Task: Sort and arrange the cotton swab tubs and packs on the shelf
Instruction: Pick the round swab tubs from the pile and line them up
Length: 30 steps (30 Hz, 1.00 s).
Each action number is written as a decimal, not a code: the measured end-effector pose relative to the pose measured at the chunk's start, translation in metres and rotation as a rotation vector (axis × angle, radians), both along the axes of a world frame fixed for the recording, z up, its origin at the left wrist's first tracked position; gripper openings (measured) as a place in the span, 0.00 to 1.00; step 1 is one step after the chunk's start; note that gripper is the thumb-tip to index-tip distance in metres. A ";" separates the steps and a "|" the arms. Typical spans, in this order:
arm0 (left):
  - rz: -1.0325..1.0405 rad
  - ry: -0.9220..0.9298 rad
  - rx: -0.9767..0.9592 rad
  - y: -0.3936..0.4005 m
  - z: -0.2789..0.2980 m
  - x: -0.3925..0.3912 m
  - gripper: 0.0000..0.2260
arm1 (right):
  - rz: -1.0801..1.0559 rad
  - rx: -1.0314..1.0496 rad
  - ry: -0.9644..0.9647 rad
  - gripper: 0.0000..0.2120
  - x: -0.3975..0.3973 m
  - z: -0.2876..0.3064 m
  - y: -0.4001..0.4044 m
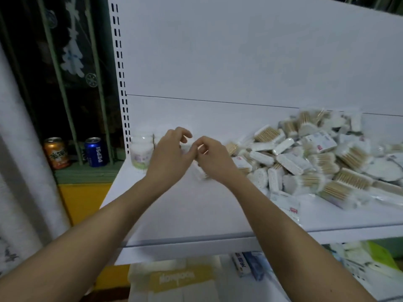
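A clear cotton swab tub [140, 153] stands at the back left of the white shelf [196, 214]. My left hand [169, 158] hovers just right of it with fingers arched. It hides whatever lies beneath, so I cannot tell whether it grips anything. My right hand [212, 160] touches the left one, and its curled fingers hold a small white swab pack [201, 172], blurred, whose end sticks out below the hand. A big loose heap of swab packs [316, 162] covers the right half of the shelf.
The shelf's back panel [239, 62] rises behind, with a slotted upright [122, 83] at the left. Two drink cans [76, 152] stand on a ledge left of the shelf. The lower shelf holds boxed goods [181, 277] and bagged items [359, 260].
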<state>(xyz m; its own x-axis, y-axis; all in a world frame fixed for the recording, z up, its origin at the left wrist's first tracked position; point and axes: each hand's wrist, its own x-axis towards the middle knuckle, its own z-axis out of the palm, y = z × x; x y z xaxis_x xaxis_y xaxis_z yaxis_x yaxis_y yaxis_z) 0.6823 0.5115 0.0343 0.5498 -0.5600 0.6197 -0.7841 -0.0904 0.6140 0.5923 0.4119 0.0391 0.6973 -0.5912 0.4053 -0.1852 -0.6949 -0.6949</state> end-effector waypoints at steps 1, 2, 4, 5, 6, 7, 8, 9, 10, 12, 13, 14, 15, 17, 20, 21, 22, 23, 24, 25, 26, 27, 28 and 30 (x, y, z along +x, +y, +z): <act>-0.045 0.035 0.011 -0.009 0.003 -0.012 0.08 | -0.006 -0.015 0.016 0.02 -0.015 0.008 -0.009; -0.086 0.067 0.017 -0.017 0.005 -0.025 0.07 | -0.008 -0.027 0.033 0.01 -0.031 0.014 -0.020; -0.161 0.132 0.035 -0.030 0.006 -0.053 0.06 | -0.022 -0.047 0.050 0.02 -0.064 0.022 -0.043; -0.187 0.156 0.051 -0.037 0.003 -0.066 0.07 | -0.037 -0.056 0.049 0.02 -0.080 0.024 -0.055; -0.201 0.172 0.071 -0.043 0.000 -0.079 0.08 | -0.052 -0.057 0.041 0.02 -0.096 0.027 -0.067; -0.211 0.183 0.093 -0.051 -0.003 -0.090 0.09 | -0.065 -0.054 0.033 0.03 -0.112 0.028 -0.077; -0.219 0.194 0.117 -0.057 -0.008 -0.100 0.10 | -0.075 -0.055 0.032 0.03 -0.128 0.029 -0.087; -0.225 0.203 0.141 -0.064 -0.012 -0.110 0.11 | -0.083 -0.067 0.041 0.03 -0.142 0.028 -0.095; -0.228 0.204 0.162 -0.070 -0.017 -0.118 0.12 | -0.085 -0.087 0.057 0.02 -0.156 0.027 -0.102; -0.207 0.193 0.197 -0.078 -0.025 -0.133 0.15 | -0.083 -0.151 0.100 0.02 -0.181 0.025 -0.113; -0.184 0.189 0.204 -0.082 -0.028 -0.139 0.16 | -0.078 -0.185 0.124 0.02 -0.191 0.024 -0.117; -0.161 0.181 0.198 -0.084 -0.030 -0.147 0.16 | -0.075 -0.215 0.148 0.02 -0.202 0.023 -0.122; -0.138 0.164 0.184 -0.086 -0.032 -0.154 0.17 | -0.073 -0.242 0.164 0.03 -0.211 0.021 -0.127; -0.113 0.109 0.153 -0.091 -0.029 -0.170 0.16 | -0.079 -0.273 0.160 0.03 -0.228 0.018 -0.139; -0.165 0.023 0.174 -0.104 -0.020 -0.196 0.17 | -0.085 -0.221 0.129 0.05 -0.248 0.013 -0.159; -0.182 -0.017 0.197 -0.109 -0.018 -0.204 0.18 | -0.081 -0.198 0.130 0.05 -0.253 0.011 -0.164; -0.190 -0.061 0.220 -0.114 -0.017 -0.211 0.19 | -0.067 -0.182 0.135 0.06 -0.259 0.010 -0.169; -0.185 -0.102 0.243 -0.119 -0.016 -0.216 0.20 | -0.040 -0.167 0.149 0.06 -0.265 0.009 -0.172; -0.169 -0.136 0.265 -0.124 -0.016 -0.221 0.20 | -0.002 -0.149 0.177 0.08 -0.270 0.008 -0.175; -0.145 -0.159 0.285 -0.128 -0.016 -0.223 0.20 | 0.042 -0.139 0.218 0.09 -0.275 0.007 -0.176; -0.118 -0.173 0.300 -0.131 -0.016 -0.224 0.21 | 0.084 -0.145 0.260 0.11 -0.279 0.005 -0.176; -0.089 -0.178 0.313 -0.133 -0.017 -0.224 0.21 | 0.113 -0.160 0.287 0.14 -0.281 0.002 -0.176; -0.063 -0.177 0.321 -0.134 -0.017 -0.225 0.20 | 0.125 -0.176 0.290 0.16 -0.282 0.000 -0.175; -0.034 -0.162 0.325 -0.134 -0.017 -0.227 0.18 | 0.121 -0.207 0.241 0.16 -0.281 -0.003 -0.174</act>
<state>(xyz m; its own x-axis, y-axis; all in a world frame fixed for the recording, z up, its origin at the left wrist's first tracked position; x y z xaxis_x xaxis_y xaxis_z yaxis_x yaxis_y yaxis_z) 0.4553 0.3775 0.0171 0.4364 -0.7586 0.4838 -0.8749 -0.2323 0.4248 0.3114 0.2374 0.0363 0.8476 -0.4205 0.3235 -0.2343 -0.8438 -0.4829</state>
